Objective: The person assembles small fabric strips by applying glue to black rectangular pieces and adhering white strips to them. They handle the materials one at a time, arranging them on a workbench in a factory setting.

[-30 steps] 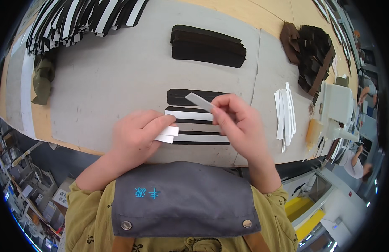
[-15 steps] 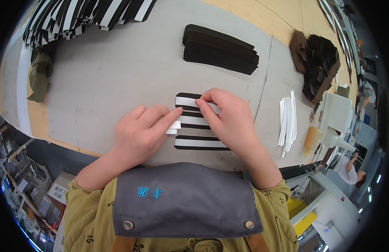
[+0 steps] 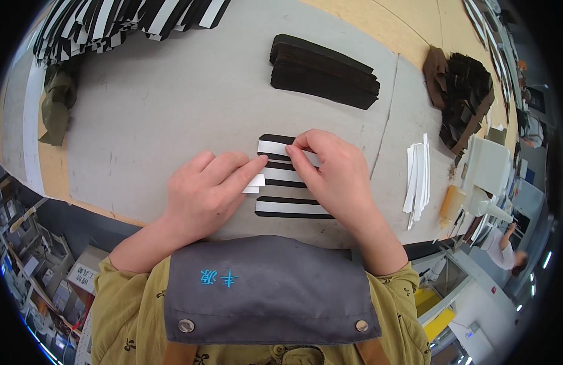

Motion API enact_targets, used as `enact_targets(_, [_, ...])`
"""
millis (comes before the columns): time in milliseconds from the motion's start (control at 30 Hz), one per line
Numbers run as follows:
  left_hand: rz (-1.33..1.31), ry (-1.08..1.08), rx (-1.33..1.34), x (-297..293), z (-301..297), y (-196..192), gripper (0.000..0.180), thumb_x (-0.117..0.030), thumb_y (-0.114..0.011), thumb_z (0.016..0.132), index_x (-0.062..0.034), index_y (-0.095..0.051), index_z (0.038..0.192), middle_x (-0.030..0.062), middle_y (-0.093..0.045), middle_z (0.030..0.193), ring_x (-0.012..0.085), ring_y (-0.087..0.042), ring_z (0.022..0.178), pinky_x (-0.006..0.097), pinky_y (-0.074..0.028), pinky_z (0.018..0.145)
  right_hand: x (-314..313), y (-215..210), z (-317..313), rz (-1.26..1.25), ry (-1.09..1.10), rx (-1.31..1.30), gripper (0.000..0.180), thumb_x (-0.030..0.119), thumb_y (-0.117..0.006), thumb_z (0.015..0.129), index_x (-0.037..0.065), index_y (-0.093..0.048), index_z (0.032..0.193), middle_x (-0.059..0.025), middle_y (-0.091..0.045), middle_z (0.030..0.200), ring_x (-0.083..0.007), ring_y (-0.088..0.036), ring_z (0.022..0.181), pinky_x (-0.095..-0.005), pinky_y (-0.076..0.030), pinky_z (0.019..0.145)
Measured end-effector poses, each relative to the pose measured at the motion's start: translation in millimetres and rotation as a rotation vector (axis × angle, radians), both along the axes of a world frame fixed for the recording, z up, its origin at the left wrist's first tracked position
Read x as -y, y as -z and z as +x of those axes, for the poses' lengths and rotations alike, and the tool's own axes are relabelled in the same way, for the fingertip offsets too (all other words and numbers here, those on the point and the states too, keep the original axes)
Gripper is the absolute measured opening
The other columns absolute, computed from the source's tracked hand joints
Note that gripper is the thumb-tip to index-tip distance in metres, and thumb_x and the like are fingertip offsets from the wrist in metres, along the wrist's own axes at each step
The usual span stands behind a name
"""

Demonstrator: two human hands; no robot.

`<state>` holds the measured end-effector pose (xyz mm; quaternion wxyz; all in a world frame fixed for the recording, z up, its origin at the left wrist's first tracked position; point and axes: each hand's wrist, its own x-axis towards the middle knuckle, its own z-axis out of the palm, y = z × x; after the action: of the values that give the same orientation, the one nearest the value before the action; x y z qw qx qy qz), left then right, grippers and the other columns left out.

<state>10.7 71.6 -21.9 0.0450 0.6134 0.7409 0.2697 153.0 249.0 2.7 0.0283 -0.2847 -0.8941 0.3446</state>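
Three short black fabric strips lie one below another before me, each with a narrower white strip along its middle. On the top black strip (image 3: 275, 138), my right hand (image 3: 337, 170) pinches the white strip (image 3: 270, 148) between thumb and fingers, covering its right part. The middle black strip (image 3: 284, 183) and the bottom black strip (image 3: 281, 214) run partly under the same hand. My left hand (image 3: 202, 190) is closed around a few loose white strips (image 3: 255, 182), whose ends stick out past its fingers. Its index fingertip touches the lower left corner of the top black strip.
A stack of dark strips (image 3: 324, 73) lies beyond my hands. Loose white strips (image 3: 417, 179) are to the right, near a yellowish bottle (image 3: 452, 204) and a dark fabric heap (image 3: 467, 97). Many black-and-white strips (image 3: 141, 18) pile up far left, beside olive cloth (image 3: 56, 106).
The whole view has shifted very slightly. Both hands keep the same grip and place on the strips, with no other visible movement of the pieces.
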Motion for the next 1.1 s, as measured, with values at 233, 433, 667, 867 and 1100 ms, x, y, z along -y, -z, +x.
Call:
enact_targets(233, [0.006, 0.008, 0.000, 0.2, -0.5, 2.6, 0.060, -0.005, -0.077, 0.062, -0.0166, -0.076, 0.121, -0.0014, -0.065, 0.098, 0.0181, -0.053, 0.071, 0.031, -0.046, 0.062, 1.1, 0.1, 0.3, 0.009, 0.007, -0.015, 0.014, 0.020, -0.069, 0.095, 0.007, -0.067, 0.089, -0.0077, -0.070, 0.083, -0.0276, -0.066, 0.066, -0.0388, -0.051, 0.058])
enact_targets(433, [-0.012, -0.019, 0.011, -0.5, 0.6, 1.4, 0.064, -0.001, -0.074, 0.064, -0.0164, -0.075, 0.126, 0.0005, -0.065, 0.101, 0.0195, -0.055, 0.074, 0.032, -0.048, 0.063, 2.5, 0.0, 0.8, 0.032, 0.003, -0.012, 0.015, 0.020, -0.069, 0.095, 0.007, -0.067, 0.089, -0.0072, -0.070, 0.083, -0.0276, -0.067, 0.068, -0.0389, -0.051, 0.058])
enact_targets(667, [-0.044, -0.021, 0.024, -2.3, 0.7, 1.7, 0.061, 0.000, -0.074, 0.066, -0.0156, -0.075, 0.125, 0.0010, -0.064, 0.102, 0.0199, -0.059, 0.079, 0.032, -0.050, 0.066, 0.5, -6.4, 5.5, 0.086, 0.005, 0.024, 0.019, 0.025, -0.070, 0.095, 0.007, -0.066, 0.089, -0.0071, -0.068, 0.081, -0.0293, -0.066, 0.073, -0.0408, -0.051, 0.061])
enact_targets(867, [0.007, -0.016, -0.004, -5.5, 0.7, 4.0, 0.058, -0.004, -0.077, 0.066, -0.0142, -0.075, 0.122, -0.0016, -0.064, 0.100, 0.0171, -0.054, 0.073, 0.030, -0.047, 0.061, -16.5, -3.5, 32.2, 0.117, 0.094, 0.014, 0.018, 0.023, -0.071, 0.095, 0.008, -0.065, 0.088, -0.0084, -0.068, 0.079, -0.0299, -0.066, 0.072, -0.0407, -0.050, 0.061])
enact_targets(1100, [-0.011, -0.016, -0.009, -5.3, 0.6, 2.4, 0.059, -0.004, -0.078, 0.066, -0.0157, -0.075, 0.124, -0.0021, -0.064, 0.100, 0.0164, -0.055, 0.073, 0.029, -0.046, 0.061, -18.9, -2.5, 32.4, 0.119, 0.107, 0.040, 0.018, 0.022, -0.070, 0.095, 0.007, -0.064, 0.087, -0.0087, -0.067, 0.078, -0.0307, -0.065, 0.070, -0.0412, -0.049, 0.061])
